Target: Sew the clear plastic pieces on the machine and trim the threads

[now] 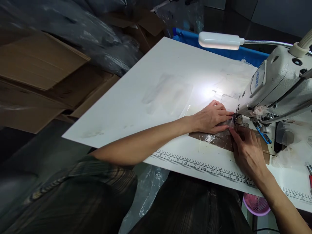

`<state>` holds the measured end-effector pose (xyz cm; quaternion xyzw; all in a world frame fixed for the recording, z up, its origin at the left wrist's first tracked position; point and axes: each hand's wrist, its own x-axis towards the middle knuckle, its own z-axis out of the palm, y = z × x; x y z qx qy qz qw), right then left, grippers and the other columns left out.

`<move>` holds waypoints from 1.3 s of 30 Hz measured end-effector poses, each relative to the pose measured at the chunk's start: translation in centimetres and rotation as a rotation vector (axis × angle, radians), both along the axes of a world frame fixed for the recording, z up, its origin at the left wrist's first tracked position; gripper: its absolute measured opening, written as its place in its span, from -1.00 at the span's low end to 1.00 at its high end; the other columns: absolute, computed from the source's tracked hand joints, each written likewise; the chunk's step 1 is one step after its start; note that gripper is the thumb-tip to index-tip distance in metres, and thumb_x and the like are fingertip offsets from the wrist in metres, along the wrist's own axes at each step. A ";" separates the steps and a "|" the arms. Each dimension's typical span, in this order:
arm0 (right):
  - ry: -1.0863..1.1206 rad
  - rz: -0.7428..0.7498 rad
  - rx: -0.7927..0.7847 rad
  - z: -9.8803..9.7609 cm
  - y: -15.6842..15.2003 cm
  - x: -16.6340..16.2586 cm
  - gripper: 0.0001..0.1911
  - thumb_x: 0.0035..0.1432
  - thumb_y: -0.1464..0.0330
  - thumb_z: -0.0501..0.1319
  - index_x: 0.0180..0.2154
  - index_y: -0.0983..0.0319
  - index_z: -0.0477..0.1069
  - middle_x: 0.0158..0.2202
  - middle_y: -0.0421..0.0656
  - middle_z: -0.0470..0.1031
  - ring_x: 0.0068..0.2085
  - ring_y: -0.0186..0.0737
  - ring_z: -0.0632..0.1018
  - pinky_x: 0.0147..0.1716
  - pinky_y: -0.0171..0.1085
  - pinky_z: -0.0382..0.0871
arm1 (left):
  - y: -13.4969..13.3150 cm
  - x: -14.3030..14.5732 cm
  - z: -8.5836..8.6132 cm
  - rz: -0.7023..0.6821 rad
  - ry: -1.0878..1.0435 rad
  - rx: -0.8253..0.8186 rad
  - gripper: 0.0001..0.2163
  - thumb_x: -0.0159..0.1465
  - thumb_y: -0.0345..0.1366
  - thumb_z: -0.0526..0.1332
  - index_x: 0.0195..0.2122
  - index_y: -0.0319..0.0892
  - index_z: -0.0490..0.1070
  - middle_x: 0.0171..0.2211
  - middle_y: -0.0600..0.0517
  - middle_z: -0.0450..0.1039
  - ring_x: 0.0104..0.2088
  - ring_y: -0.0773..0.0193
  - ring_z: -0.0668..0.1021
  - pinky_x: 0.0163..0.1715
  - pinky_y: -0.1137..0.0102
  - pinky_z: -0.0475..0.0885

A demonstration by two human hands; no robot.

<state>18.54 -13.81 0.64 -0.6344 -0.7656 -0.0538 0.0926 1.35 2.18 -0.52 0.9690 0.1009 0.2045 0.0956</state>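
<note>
My left hand (pixel 213 117) lies flat, fingers stretched toward the needle area of a white sewing machine (pixel 275 78). Under its fingers is thin, sheer whitish fabric (pixel 227 123). Close to the presser foot, my right hand (pixel 248 151) has its thumb and fingers closed at the near edge of this fabric; the exact grip is partly hidden. Beneath both hands runs a brown, tape-covered strip (pixel 216 140) on the white table (pixel 136 110). The needle itself is hard to make out.
A white lamp (pixel 219 40) lights the work from above. Right of the needle lie a blue-handled tool (pixel 264 134) and bunched sheer fabric (pixel 294 146). A printed ruler (pixel 204 167) follows the front edge. Cardboard boxes (pixel 41 58) stand left; a purple basket (pixel 259 208) sits below.
</note>
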 end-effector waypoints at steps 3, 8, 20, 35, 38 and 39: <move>0.009 0.011 0.027 -0.2 0.0 0.1 -0.55 0.28 0.45 0.08 0.18 0.15 0.38 -0.03 0.08 0.45 -0.12 0.03 0.42 -0.28 -0.11 0.32 | 0.1 0.0 0.0 0.002 0.003 -0.034 -0.70 0.39 -0.16 0.12 0.04 -0.12 0.50 0.11 -0.09 0.53 -0.09 0.08 0.50 -0.04 0.13 0.24; 0.027 0.018 0.079 -0.4 0.1 0.1 -0.57 0.28 0.47 0.06 0.14 0.16 0.42 -0.06 0.06 0.47 -0.13 0.02 0.43 -0.25 -0.09 0.35 | 0.1 0.2 -0.1 0.022 0.007 -0.044 -0.71 0.39 -0.16 0.14 0.05 -0.08 0.50 0.10 -0.07 0.53 -0.06 0.09 0.50 0.02 0.10 0.22; 0.059 0.021 0.115 -0.5 0.4 0.0 -0.59 0.29 0.47 0.04 0.10 0.21 0.46 -0.09 0.07 0.45 -0.12 0.02 0.43 -0.17 -0.07 0.38 | 0.2 0.2 -0.3 0.002 0.008 0.065 -0.68 0.42 -0.15 0.06 0.06 -0.12 0.50 0.12 -0.07 0.52 -0.04 0.08 0.50 0.10 0.10 0.14; 0.062 0.010 0.101 -0.7 0.3 0.1 -0.58 0.28 0.48 0.06 0.12 0.21 0.45 -0.05 0.06 0.46 -0.12 -0.03 0.45 -0.17 -0.09 0.38 | 0.1 0.1 -0.5 -0.014 -0.021 0.119 -0.67 0.45 -0.14 0.03 0.05 -0.14 0.48 0.10 -0.09 0.52 -0.09 0.09 0.50 0.05 0.09 0.18; 0.082 0.019 0.122 -0.9 0.3 0.2 -0.59 0.29 0.47 0.05 0.11 0.22 0.46 -0.07 0.05 0.45 -0.13 -0.04 0.45 -0.18 -0.10 0.39 | -0.1 0.1 -0.2 0.013 -0.030 0.133 -0.68 0.43 -0.13 0.06 0.03 -0.17 0.48 0.08 -0.15 0.52 -0.10 0.09 0.50 0.02 0.10 0.21; 0.082 0.020 0.129 -0.9 0.4 0.3 -0.59 0.29 0.46 0.05 0.10 0.21 0.46 -0.08 0.05 0.45 -0.13 -0.04 0.45 -0.18 -0.10 0.40 | -0.1 0.0 0.0 0.030 -0.044 0.136 -0.69 0.43 -0.14 0.07 0.01 -0.18 0.48 0.07 -0.16 0.52 -0.11 0.10 0.51 0.01 0.10 0.23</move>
